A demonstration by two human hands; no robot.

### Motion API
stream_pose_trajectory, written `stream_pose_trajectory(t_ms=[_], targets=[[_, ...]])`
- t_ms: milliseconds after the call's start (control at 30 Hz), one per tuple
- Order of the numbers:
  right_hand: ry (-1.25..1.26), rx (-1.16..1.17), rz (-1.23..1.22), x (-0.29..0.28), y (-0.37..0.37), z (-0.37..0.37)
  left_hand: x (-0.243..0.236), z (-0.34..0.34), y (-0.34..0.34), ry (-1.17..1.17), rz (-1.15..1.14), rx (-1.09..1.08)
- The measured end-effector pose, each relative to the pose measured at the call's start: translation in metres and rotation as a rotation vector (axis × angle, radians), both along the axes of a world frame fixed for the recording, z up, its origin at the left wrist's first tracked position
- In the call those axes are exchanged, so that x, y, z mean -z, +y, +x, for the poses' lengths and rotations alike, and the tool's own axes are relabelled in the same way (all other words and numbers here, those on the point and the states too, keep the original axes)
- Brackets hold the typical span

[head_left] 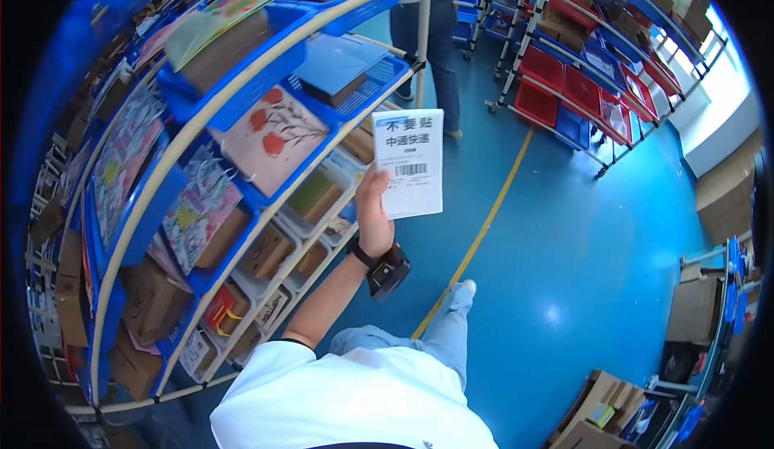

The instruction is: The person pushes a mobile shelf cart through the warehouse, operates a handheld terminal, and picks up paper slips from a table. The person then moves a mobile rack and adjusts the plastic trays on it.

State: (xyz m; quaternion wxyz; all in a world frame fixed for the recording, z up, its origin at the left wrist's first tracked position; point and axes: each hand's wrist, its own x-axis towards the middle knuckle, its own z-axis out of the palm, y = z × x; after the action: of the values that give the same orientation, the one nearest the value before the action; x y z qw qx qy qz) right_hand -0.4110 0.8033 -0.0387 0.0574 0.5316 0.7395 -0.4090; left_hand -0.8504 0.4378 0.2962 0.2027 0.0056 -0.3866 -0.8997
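Note:
My left hand [376, 217] is closed around the left edge of a stack of white printed labels [418, 187], held up in front of me. The top label bears dark print and a barcode, and its face is turned toward me. A black device [389, 272] is strapped to my left wrist. Just left of the hand stands a rack with blue bins; one holds a pink flat package [270, 139] with a red flower pattern. My right hand is out of view.
The tubular rack [234, 86] of bins and cardboard boxes runs along my left. Ahead, a person in dark trousers [439, 54] stands beyond its end. Red bins [538, 102] fill another wheeled rack. Cardboard boxes [601, 409] sit at lower right. A yellow line [493, 211] crosses the blue floor.

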Motion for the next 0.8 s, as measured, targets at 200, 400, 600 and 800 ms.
stream_pose_trajectory(t_ms=[200, 400, 600, 800], targets=[[0.379, 0.541, -0.621, -0.025, 0.145, -0.120, -0.029, -0.146, 0.103, 0.021, 0.139, 0.201], [0.140, -0.069, -0.357, -0.143, 0.202, -0.598, -0.041, -0.307, 0.154, 0.005, 0.175, 0.174], [0.607, -0.205, -0.411, -0.212, 0.163, -1.074, -0.014, -0.501, 0.167, -0.020, 0.312, 0.164], [0.553, -0.743, -0.470, -0.306, 0.048, -1.314, -0.016, -0.648, 0.142, -0.145, 0.254, -0.054]])
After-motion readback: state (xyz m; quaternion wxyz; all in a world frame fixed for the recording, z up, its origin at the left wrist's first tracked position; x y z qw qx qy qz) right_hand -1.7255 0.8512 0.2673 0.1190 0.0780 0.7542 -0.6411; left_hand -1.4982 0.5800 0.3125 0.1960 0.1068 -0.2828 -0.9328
